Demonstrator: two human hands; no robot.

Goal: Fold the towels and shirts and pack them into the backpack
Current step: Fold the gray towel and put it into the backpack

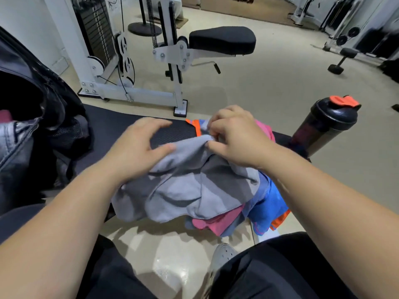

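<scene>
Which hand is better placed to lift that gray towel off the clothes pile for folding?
Right. The right hand pinches a bunched edge of the gray towel in its fingers; the towel tops the pile. The left hand is spread open, gripping nothing.

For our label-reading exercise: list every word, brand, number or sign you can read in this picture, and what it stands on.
No text can be read anywhere.
Blue shirt: pink marks near the hem, too blurred to read.
Shaker bottle: no legible label.
Weight stack: no numbers legible.
Grey towel: plain.
</scene>
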